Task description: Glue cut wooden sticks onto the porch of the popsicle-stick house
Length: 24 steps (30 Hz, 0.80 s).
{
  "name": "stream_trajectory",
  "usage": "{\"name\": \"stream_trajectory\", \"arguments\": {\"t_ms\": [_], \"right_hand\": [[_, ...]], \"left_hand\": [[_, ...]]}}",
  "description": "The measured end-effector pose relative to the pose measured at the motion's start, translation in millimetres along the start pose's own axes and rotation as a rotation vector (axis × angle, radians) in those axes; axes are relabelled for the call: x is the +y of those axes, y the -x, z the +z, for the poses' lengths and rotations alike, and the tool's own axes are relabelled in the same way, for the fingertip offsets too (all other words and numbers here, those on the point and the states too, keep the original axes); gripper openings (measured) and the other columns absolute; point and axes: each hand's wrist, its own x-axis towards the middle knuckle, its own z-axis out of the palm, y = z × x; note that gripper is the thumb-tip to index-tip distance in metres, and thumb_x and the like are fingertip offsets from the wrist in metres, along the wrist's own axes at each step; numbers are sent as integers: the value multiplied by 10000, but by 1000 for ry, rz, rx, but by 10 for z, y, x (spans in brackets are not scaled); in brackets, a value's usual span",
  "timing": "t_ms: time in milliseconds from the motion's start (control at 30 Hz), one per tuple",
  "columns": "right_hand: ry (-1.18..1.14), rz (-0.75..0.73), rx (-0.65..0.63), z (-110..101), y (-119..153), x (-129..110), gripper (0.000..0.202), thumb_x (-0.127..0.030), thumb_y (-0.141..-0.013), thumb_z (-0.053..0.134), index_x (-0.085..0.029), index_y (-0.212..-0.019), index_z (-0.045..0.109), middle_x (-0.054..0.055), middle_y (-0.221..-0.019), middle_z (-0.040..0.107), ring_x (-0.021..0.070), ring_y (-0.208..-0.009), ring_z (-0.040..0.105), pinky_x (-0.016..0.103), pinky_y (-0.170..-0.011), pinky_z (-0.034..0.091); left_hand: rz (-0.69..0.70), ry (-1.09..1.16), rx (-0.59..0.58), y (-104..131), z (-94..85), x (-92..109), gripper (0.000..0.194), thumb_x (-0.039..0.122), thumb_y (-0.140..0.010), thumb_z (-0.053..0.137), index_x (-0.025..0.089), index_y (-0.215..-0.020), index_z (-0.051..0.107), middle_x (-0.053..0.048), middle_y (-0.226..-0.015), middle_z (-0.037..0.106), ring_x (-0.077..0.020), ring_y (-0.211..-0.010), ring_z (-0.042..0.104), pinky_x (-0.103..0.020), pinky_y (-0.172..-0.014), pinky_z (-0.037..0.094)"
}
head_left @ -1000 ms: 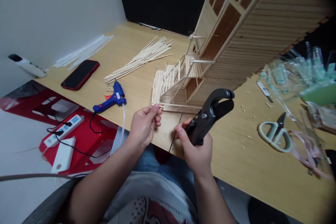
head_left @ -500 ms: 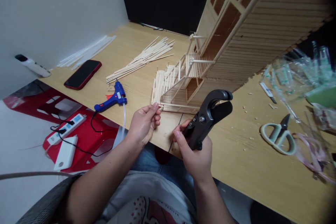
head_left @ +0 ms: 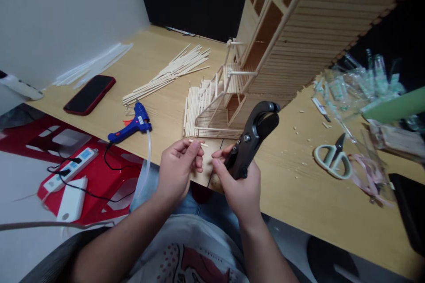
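Between the thumb and fingers of my left hand (head_left: 179, 163) is a short piece of wooden stick (head_left: 203, 144), just in front of the model's base. My right hand (head_left: 241, 185) is wrapped round the handles of a black pipe cutter (head_left: 249, 137), whose curved jaw points up and away from me. Behind both hands stands a wooden stick model house (head_left: 299, 53), with a small staircase (head_left: 212, 101) and railings at its lower left. The fingertips of my two hands are close but apart.
A blue hot glue gun (head_left: 134, 124) lies left, near a phone (head_left: 89, 94) and a pile of thin sticks (head_left: 169, 73). Scissors (head_left: 334, 157), a pink ribbon (head_left: 368, 174) and clear plastic wrappers (head_left: 345, 84) lie right. A power strip (head_left: 71, 170) rests on a red stool (head_left: 99, 177).
My left hand has drawn back slightly from the model's front edge, and the stick piece now shows in its fingers. The camera view has shifted to the right. The right hand keeps the cutter.
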Motion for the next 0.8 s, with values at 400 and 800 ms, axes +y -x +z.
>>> {"name": "stream_trajectory", "arguments": {"t_ms": [400,800], "right_hand": [[-95,27,90,-91,78,-93,202,-307,-860,709,-230,-977,563,-17,-830,661,141,-702,653,303,-709,572],[-41,207,-262,-175,579,-51,289,-486,-971,587,-205,-1034,559,4,-854,579,160,-773,555,297,-730,474]], "left_hand": [[19,-295,-207,152,-2,-80,219,349,-788,832,159,-882,775,2,-618,679,-83,-532,609,-171,-552,524],[166,-349,-136,108,194,67,114,266,-765,826,182,-832,785,10,-625,689,-87,-522,604,-167,-525,501]]}}
